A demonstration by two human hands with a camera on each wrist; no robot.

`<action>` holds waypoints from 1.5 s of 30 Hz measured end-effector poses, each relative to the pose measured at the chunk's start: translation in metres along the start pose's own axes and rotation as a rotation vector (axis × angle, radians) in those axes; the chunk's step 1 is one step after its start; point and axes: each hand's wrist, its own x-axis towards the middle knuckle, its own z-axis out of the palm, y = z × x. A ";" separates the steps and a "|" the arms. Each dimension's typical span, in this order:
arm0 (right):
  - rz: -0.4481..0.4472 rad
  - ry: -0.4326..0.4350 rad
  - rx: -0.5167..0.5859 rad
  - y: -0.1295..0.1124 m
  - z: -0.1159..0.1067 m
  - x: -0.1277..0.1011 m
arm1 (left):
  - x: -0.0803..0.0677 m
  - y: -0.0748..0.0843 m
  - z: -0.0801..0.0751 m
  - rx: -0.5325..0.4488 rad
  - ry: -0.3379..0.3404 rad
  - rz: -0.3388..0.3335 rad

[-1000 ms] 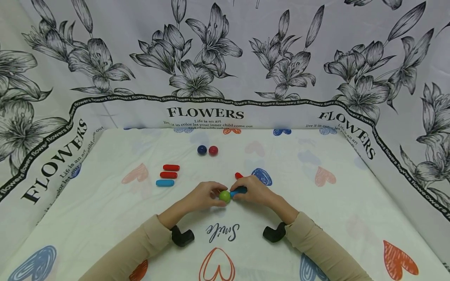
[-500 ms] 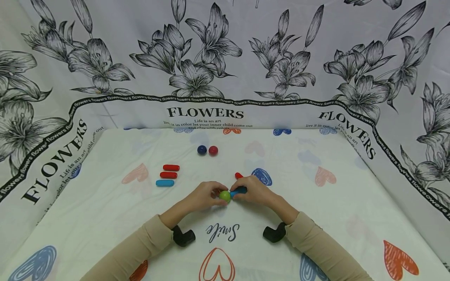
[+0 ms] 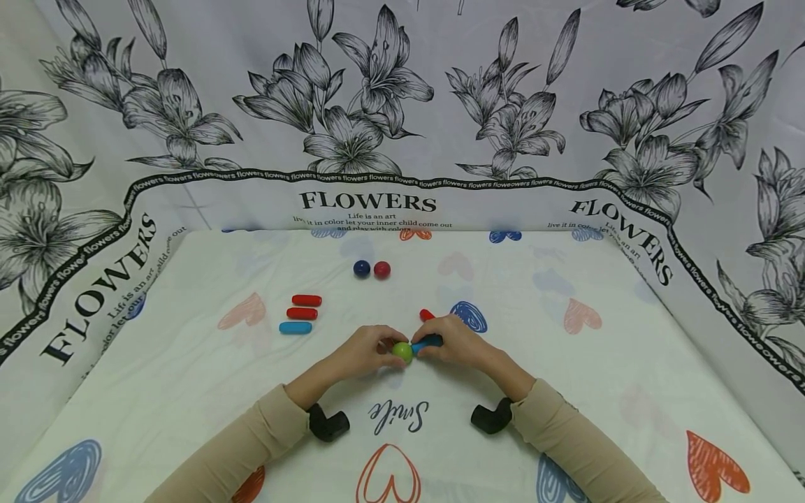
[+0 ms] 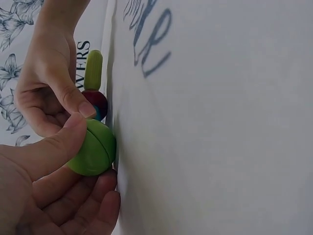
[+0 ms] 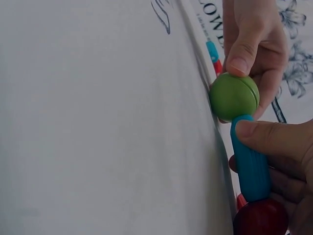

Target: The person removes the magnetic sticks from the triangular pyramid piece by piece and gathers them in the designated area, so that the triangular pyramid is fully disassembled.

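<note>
My left hand (image 3: 367,349) holds a green ball (image 5: 234,97) between thumb and fingers; a groove runs around the ball. My right hand (image 3: 458,341) pinches a blue rod (image 5: 252,166), whose near end meets the green ball. At the rod's other end sits a dark red ball (image 5: 261,218). Past that ball, the left wrist view shows a yellow-green rod (image 4: 93,71), which the right hand hides in the head view. A red rod tip (image 3: 426,315) sticks out beside the right fingers. Both hands are low over the white cloth (image 3: 534,447).
Left of the hands lie two red rods (image 3: 306,300) and a blue rod (image 3: 295,328), side by side. Farther back, a dark blue ball (image 3: 361,269) is next to a red ball (image 3: 381,270). A flower-printed curtain (image 3: 402,105) stands behind the table.
Hardly anything differs. Both hands keep their hold on the green ball and the blue rod in the same place, with only a tiny shift of the left forearm.
</note>
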 end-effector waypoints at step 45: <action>-0.032 0.148 0.096 0.009 -0.010 -0.016 | -0.017 -0.016 -0.029 -0.013 -0.094 -0.011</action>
